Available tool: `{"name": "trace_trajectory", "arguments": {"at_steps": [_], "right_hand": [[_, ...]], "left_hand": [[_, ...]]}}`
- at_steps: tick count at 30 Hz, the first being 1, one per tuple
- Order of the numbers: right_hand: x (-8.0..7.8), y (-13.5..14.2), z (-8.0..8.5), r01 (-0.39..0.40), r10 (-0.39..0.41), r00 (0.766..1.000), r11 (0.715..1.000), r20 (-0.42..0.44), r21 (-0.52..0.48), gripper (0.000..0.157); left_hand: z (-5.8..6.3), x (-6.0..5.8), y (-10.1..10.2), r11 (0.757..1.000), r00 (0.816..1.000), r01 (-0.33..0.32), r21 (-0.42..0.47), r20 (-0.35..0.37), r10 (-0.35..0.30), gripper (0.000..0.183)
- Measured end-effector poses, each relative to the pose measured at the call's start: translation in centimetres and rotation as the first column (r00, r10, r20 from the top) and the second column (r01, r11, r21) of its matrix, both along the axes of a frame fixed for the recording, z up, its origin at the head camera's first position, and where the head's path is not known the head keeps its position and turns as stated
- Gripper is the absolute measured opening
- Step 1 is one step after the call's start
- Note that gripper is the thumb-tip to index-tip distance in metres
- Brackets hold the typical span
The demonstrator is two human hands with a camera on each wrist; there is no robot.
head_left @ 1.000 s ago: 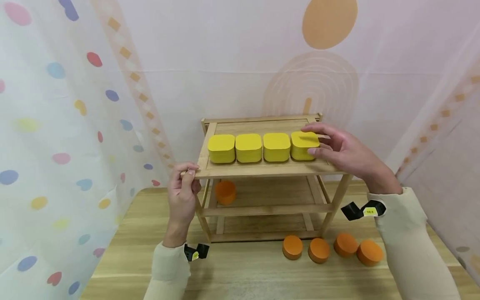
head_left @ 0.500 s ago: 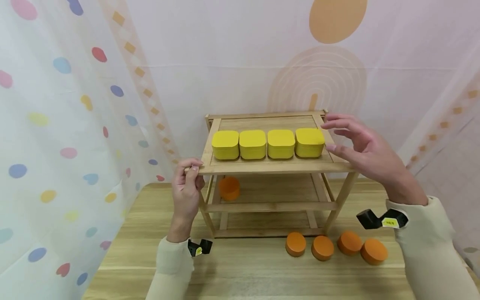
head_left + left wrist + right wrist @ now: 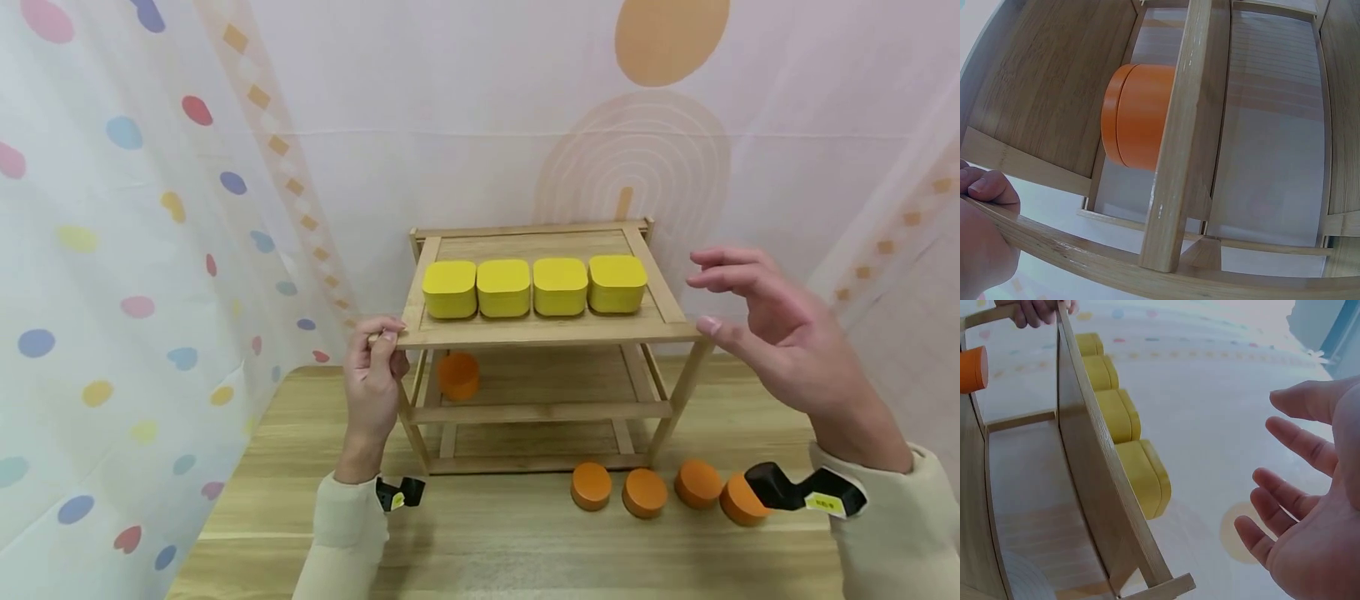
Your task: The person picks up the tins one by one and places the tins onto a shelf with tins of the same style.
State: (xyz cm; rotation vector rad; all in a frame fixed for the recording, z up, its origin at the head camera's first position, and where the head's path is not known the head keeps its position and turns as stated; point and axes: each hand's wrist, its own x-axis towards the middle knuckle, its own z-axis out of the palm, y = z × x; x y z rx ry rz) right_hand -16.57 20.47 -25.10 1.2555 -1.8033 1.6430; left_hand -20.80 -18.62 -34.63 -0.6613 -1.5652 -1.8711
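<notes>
My left hand (image 3: 375, 371) grips the front left corner of a wooden tiered shelf (image 3: 540, 336), thumb and fingers round its edge. On the top tier stands a row of several yellow rounded-square boxes, set side by side; the rightmost yellow box (image 3: 617, 285) is nearest to my right hand (image 3: 787, 333). That hand hovers off the shelf's right end, fingers spread and holding nothing, as the right wrist view also shows. An orange round tin (image 3: 459, 377) sits on the middle tier at the left. In the left wrist view this orange tin (image 3: 1141, 115) is partly hidden behind a wooden bar.
Several orange round tins (image 3: 645, 493) stand on the wood-grain table (image 3: 480, 550) in front of the shelf's right side. The rightmost orange tin (image 3: 742, 502) is partly covered by the right wrist camera. A patterned curtain (image 3: 465, 108) hangs behind and to the left.
My right hand has let go of the rightmost yellow box and moved right, away from it. The left hand keeps its grip on the shelf corner. The head view has shifted slightly.
</notes>
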Motion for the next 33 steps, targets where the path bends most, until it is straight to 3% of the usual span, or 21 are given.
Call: {"name": "trace_trajectory", "arguments": {"at_steps": [10, 16, 22, 28, 33], "right_hand": [[2.3, -0.2, -1.9, -0.066, 0.058, 0.995, 0.994, -0.084, -0.091, 0.019], [3.1, -0.3, -4.8, -0.128, 0.129, 0.99, 0.992, -0.063, 0.017, 0.025], [3.1, -1.4, -9.8, -0.082, 0.068, 0.994, 0.981, 0.088, 0.177, 0.045], [3.1, -3.3, -14.7, -0.1, 0.03, 0.958, 0.967, 0.284, 0.236, 0.035], [2.7, -3.4, -17.4, -0.078, -0.008, 0.942, 0.967, 0.337, 0.242, 0.03]], "left_hand": [[0.3, -0.2, 0.0, 1.0, 1.0, -0.011, 0.001, 0.029, 0.011, 0.016], [0.2, -0.4, 0.0, 0.998, 0.999, 0.041, 0.037, -0.013, -0.04, 0.016], [0.1, -0.7, 0.1, 1.0, 1.0, 0.02, 0.018, -0.014, -0.02, 0.016], [0.0, -0.6, 0.1, 1.0, 1.0, 0.024, 0.02, -0.002, -0.024, 0.016], [-0.1, -0.6, 0.3, 0.999, 1.0, 0.028, 0.022, 0.001, -0.028, 0.015]]}}
